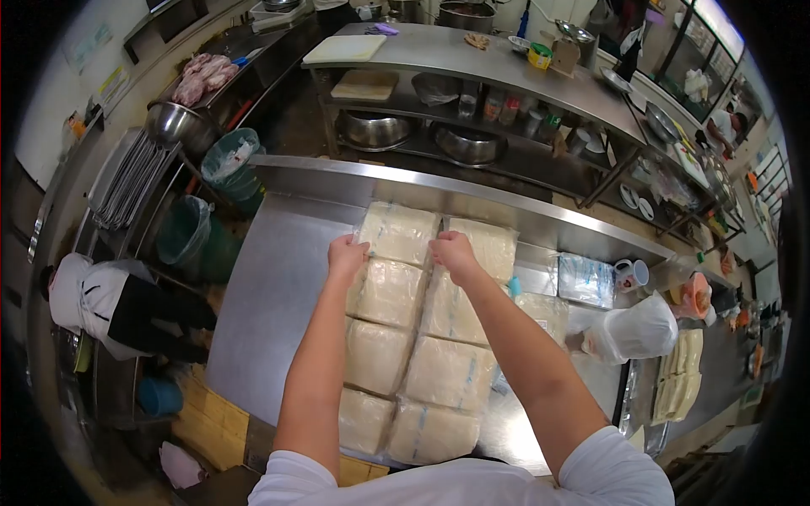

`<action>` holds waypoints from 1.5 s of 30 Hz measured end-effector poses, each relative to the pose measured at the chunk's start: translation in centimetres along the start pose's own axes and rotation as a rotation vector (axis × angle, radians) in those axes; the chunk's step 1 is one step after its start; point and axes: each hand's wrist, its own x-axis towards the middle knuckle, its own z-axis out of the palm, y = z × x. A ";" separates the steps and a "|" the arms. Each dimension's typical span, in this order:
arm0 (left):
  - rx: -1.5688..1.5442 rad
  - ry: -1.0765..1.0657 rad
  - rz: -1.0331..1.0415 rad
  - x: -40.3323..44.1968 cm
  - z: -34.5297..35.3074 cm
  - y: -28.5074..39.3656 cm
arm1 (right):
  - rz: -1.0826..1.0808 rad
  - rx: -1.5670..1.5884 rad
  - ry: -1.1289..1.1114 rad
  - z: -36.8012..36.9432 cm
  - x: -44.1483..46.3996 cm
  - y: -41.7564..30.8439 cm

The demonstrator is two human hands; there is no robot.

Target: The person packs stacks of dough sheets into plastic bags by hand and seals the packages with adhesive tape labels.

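Note:
Two columns of flat, cream-coloured packets in clear plastic with blue print lie on the steel table (253, 278). My left hand (347, 256) is closed at the left edge of the far-left packet (399, 234). My right hand (453, 255) pinches near that packet's right edge, by the gap between the columns. Beneath my right hand and wrist lies part of the right column, including the far-right packet (491, 244). Nearer to me are a second left packet (386, 293) and a right packet (447, 371). My fingertips are partly hidden.
A raised steel ledge (371, 171) borders the table's far side. To the right are a blue-printed pack (585, 280), a white mug (631, 275) and a white plastic bag (637, 327). A person in white (93, 295) stands at the left, near green bins (232, 164).

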 end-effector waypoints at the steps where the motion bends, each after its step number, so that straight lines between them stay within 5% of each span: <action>1: 0.109 0.044 0.007 0.2 0.3 -0.2 | -0.026 -0.023 0.037 0.1 -0.1 0.6; 10: 0.039 0.175 0.054 0.6 1.5 -1.9 | -0.091 0.016 -0.124 -3.8 -11.8 0.6; 13: 0.646 0.454 0.662 -3.4 2.3 0.4 | -0.180 -0.049 -0.064 -7.3 -17.2 2.4; 16: 0.847 0.001 0.678 -5.4 3.7 0.3 | -0.126 -0.130 0.024 -11.6 -23.1 4.8; 19: 1.006 -0.031 0.667 -8.6 4.8 -1.1 | -0.117 -0.246 0.140 -15.9 -28.5 9.5; 22: 0.812 -0.046 0.733 -13.0 6.5 -2.4 | 0.081 -0.249 0.237 -19.7 -32.9 13.2; 26: 0.385 -0.223 0.712 -24.1 8.8 -5.8 | 0.114 -0.025 0.384 -21.5 -35.3 17.5; 32: 0.309 -0.481 0.427 -40.4 9.1 -9.9 | 0.092 0.094 0.322 -19.1 -31.9 15.9; 38: 0.183 -0.445 0.301 -46.4 7.9 -9.9 | 0.016 -0.250 0.407 -16.9 -22.7 19.9; 45: 0.122 -0.273 0.237 -49.8 6.3 -10.1 | -0.233 -0.199 0.288 -18.1 -26.6 17.1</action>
